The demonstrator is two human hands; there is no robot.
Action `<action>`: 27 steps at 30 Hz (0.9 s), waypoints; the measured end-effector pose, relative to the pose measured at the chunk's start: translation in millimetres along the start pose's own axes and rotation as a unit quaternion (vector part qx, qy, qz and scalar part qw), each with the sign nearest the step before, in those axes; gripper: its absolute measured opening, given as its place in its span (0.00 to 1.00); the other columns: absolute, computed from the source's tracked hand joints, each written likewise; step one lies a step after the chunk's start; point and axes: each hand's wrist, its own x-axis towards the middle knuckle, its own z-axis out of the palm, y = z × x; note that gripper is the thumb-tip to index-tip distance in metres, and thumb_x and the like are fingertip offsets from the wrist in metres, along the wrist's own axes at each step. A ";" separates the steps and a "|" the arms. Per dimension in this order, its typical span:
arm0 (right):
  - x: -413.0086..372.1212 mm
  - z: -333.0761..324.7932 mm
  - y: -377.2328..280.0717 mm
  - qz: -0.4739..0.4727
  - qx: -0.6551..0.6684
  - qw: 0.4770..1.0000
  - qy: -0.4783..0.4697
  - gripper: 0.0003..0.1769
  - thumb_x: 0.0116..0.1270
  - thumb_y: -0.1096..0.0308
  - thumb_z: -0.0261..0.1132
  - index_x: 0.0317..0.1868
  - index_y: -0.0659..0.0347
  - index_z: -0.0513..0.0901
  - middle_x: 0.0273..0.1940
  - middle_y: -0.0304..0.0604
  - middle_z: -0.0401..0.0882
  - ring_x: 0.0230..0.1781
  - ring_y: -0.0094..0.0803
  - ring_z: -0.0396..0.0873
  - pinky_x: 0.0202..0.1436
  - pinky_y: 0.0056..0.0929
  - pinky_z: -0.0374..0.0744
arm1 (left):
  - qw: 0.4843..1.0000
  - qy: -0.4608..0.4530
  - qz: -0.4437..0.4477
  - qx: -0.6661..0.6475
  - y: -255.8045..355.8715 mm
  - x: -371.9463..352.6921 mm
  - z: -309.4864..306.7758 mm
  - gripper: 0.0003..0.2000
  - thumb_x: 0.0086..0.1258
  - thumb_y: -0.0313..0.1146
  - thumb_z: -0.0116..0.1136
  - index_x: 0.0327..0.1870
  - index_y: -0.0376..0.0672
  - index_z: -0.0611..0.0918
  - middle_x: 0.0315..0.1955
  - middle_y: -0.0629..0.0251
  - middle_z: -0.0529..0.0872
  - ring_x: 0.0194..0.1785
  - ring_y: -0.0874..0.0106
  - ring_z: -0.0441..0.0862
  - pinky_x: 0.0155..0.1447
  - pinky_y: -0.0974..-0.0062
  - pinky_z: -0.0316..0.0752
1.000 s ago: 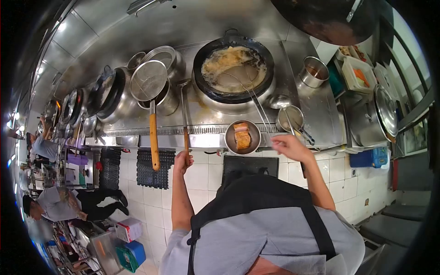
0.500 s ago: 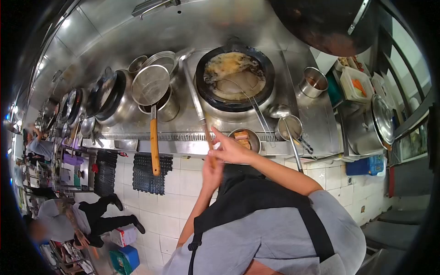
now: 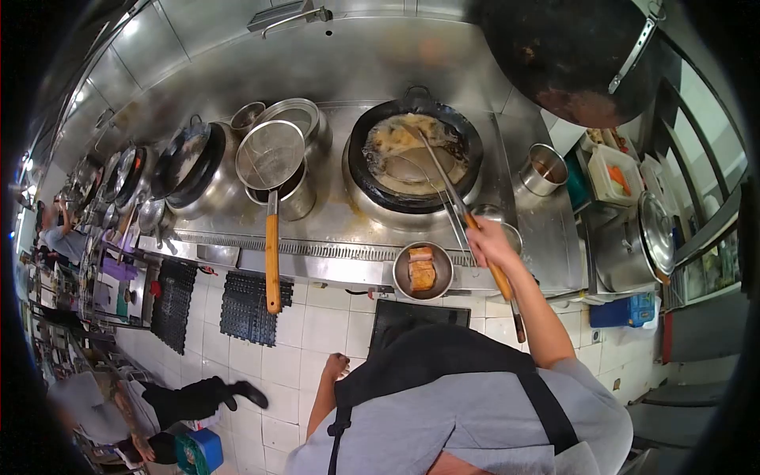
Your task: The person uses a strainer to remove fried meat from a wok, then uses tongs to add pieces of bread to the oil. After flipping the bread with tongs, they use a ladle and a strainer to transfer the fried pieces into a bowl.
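Observation:
My right hand (image 3: 492, 244) is closed around the wooden handle of a long wok spatula (image 3: 446, 174). Its metal end dips into frothy, browned oil (image 3: 408, 136) in a black wok (image 3: 360, 162), and the submerged tip is hidden. A wire skimmer (image 3: 405, 168) also rests in that wok, its handle slanting toward my right hand. Low at my left side, my left hand (image 3: 336, 366) hangs with curled fingers, apart from any tool. Between my body and the wok, a metal bowl (image 3: 401, 283) holds browned slabs of what looks like pork belly (image 3: 423, 275).
A wooden-handled strainer (image 3: 271, 154) lies across a pot (image 3: 299, 199) at left. More woks (image 3: 186, 162) line the range. At right stand a metal container (image 3: 543, 168) and a lidded stockpot (image 3: 633, 245). A large wok (image 3: 570, 55) hangs above. Another person (image 3: 119, 404) is behind at left.
Both hands were together at the spatula's handle. My right hand has swung the spatula rightward into the wok; my left hand has let go and dropped to my side. The bowl now shows fully.

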 end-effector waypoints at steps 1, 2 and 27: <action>29.4 -2.3 6.7 0.013 -0.028 0.999 -0.016 0.10 0.69 0.71 0.58 0.48 0.64 0.75 0.20 0.36 0.69 0.08 0.22 0.63 0.08 0.27 0.63 | 0.994 -0.066 0.056 -0.061 -70.2 50.7 12.8 0.11 0.60 0.35 0.62 0.36 0.36 0.84 0.27 0.56 0.86 0.25 0.65 0.84 0.26 0.67 0.77; 59.4 -3.7 14.1 0.025 -0.056 0.998 -0.033 0.06 0.70 0.71 0.58 0.43 0.63 0.74 0.20 0.36 0.69 0.09 0.22 0.64 0.09 0.28 0.64 | 0.945 -0.078 0.252 0.192 -115.9 79.2 21.3 0.12 0.61 0.35 0.63 0.37 0.33 0.86 0.31 0.56 0.88 0.33 0.62 0.86 0.37 0.67 0.81; 63.2 22.8 10.1 0.076 0.325 0.938 -0.091 0.05 0.75 0.66 0.55 0.45 0.57 0.69 0.22 0.34 0.66 0.11 0.20 0.61 0.10 0.24 0.61 | 0.941 0.022 0.288 0.179 -120.2 106.5 71.7 0.14 0.57 0.43 0.62 0.27 0.40 0.83 0.24 0.52 0.85 0.32 0.55 0.86 0.38 0.61 0.81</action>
